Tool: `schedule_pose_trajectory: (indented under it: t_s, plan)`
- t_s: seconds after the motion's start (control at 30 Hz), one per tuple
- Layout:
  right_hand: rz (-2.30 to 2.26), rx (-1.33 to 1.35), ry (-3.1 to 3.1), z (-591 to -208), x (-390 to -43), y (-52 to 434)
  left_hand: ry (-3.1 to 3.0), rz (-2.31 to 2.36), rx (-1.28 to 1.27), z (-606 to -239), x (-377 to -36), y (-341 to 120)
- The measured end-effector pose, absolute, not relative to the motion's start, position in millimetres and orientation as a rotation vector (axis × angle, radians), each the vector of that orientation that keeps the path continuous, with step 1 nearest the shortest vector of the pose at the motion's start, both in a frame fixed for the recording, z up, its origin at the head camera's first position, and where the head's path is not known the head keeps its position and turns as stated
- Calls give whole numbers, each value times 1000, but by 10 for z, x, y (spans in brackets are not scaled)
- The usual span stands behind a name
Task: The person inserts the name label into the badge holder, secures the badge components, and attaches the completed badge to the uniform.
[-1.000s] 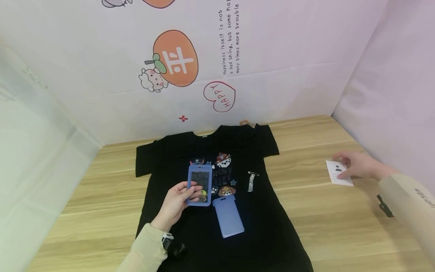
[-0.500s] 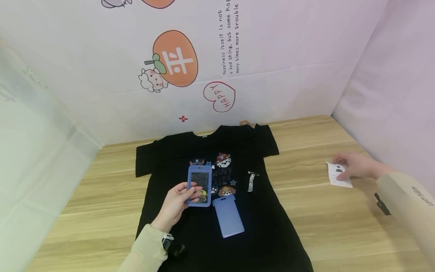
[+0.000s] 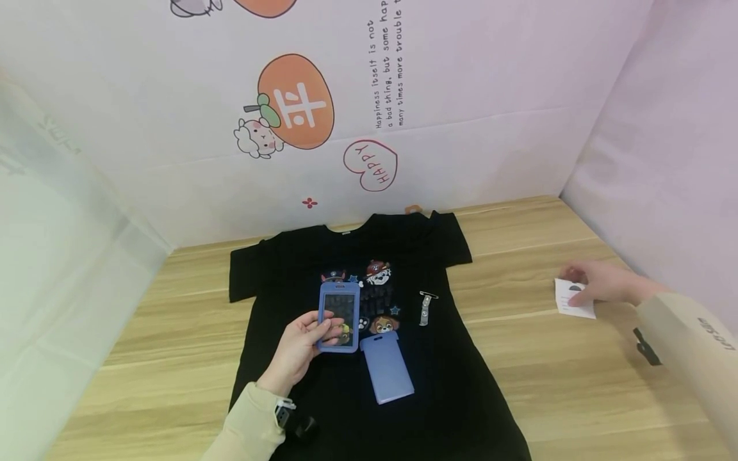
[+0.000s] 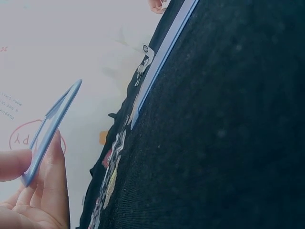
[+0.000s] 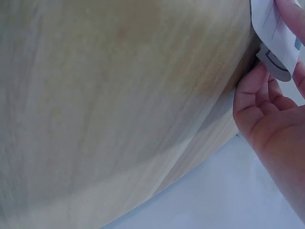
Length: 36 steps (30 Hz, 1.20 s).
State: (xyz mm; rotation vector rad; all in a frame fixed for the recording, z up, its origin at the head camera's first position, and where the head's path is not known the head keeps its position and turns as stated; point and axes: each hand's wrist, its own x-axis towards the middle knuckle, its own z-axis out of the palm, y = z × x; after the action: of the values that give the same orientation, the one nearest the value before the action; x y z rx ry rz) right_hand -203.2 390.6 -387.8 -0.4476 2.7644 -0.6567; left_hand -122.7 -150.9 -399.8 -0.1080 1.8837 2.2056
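White card (image 3: 574, 298) pinched by right hand (image 3: 599, 283), at 3 o'clock from frame (image 3: 339, 316), gripped upright in left hand (image 3: 300, 349).

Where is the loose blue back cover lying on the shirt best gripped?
Probably by its long side edges near the lower end, coming from above. The cover lies flat on the shirt, so fingers likely must pinch across its narrow width; the holder in the left hand crowds its top-left corner.

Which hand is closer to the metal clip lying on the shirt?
Left. The left hand holds the badge frame just left of the clip; the right hand is far right, on the card.
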Motion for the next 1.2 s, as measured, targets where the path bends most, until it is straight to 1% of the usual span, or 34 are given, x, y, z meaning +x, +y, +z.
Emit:
schedule_pose_trajectory:
  t_s: [0.33, 0.5, 0.73, 0.8, 1.0, 1.2]
  plan:
    - [-755, -443, 2709, -3864, -1993, 3846, 1870, 2212, -104, -4002, -1228, -1519]
    - [-700, -389, 2738, -3855, -2015, 3835, 1870, 2210, -99, -4009, -1230, -1525]
    - [-661, -393, 2822, -3866, -2031, 3856, 1867, 2213, -79, -4015, -1229, -1533]
    - [-722, -362, 2801, -3860, -2018, 3846, 1868, 2212, -81, -4018, -1229, -1535]
    - [-1095, -249, 2608, -3852, -1958, 3780, 1870, 2216, -78, -4016, -1232, -1529]
    - [-1206, -278, 2648, -3849, -1938, 3654, 1856, 2213, -57, -4005, -1227, -1523]
